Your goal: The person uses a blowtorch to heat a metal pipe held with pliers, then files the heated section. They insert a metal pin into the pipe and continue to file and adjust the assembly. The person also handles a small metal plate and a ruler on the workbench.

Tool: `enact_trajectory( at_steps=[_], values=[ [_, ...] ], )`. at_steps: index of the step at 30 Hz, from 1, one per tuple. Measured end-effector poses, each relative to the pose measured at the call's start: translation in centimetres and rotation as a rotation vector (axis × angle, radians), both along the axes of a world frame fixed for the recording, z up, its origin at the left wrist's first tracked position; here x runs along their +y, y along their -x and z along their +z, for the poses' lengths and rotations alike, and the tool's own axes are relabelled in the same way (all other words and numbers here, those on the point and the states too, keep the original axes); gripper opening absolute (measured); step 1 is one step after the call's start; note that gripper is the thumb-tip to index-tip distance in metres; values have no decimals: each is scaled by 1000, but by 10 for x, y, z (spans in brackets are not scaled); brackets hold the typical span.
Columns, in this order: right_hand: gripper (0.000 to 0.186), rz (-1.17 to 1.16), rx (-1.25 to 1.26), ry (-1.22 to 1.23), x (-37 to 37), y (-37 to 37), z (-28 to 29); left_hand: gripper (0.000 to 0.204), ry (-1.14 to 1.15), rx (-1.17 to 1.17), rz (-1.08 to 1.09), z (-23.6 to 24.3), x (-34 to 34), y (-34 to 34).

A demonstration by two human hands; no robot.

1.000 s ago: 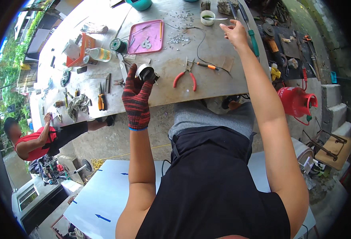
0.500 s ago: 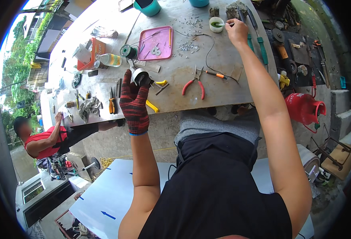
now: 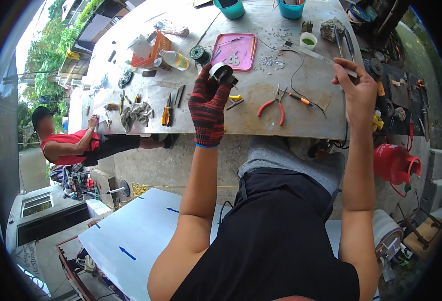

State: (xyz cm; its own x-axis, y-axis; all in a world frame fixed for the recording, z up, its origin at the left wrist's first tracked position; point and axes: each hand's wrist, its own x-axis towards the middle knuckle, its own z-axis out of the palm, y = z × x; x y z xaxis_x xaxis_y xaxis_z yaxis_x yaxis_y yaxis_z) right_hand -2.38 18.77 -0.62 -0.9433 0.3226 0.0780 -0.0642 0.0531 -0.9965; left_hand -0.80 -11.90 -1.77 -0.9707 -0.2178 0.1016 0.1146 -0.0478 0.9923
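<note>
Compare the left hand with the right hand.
The left hand wears a red-and-black striped glove; the right hand is bare. The left hand holds a round piece, silvery and dark; the right hand holds a thin, pale strip. Both hands are holding something.

Obstr. btwn hands (image 3: 209, 111) (image 3: 359, 95): red-handled pliers (image 3: 278, 99)

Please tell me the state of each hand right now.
Left hand: gloved, closed on a round part.
Right hand: bare, closed on a thin strip.
</note>
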Motion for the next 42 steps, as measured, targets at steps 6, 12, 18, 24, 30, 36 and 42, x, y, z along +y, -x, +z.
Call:
enact_trajectory(
  at_steps=[6,12,18,24,30,36,42],
  values=[
    [15,151,143,5,-40,-75,67,61,-77,62,-33,14,9,-13],
    [17,213,280,-139,-56,-95,82,60,40,118,-12,32,17,-30],
    [18,218,406,-265,-69,-105,96,59,84,164,24,45,23,-42],
    [20,229,512,-317,-76,-106,103,63,36,209,35,49,23,-44],
    [19,226,568,-379,-83,-106,109,65,41,210,75,45,17,-44],
    [20,251,501,-382,-90,-107,112,66,74,207,96,44,16,-44],
    [21,273,552,-457,-93,-104,116,66,129,244,83,46,12,-45]
  ],
)
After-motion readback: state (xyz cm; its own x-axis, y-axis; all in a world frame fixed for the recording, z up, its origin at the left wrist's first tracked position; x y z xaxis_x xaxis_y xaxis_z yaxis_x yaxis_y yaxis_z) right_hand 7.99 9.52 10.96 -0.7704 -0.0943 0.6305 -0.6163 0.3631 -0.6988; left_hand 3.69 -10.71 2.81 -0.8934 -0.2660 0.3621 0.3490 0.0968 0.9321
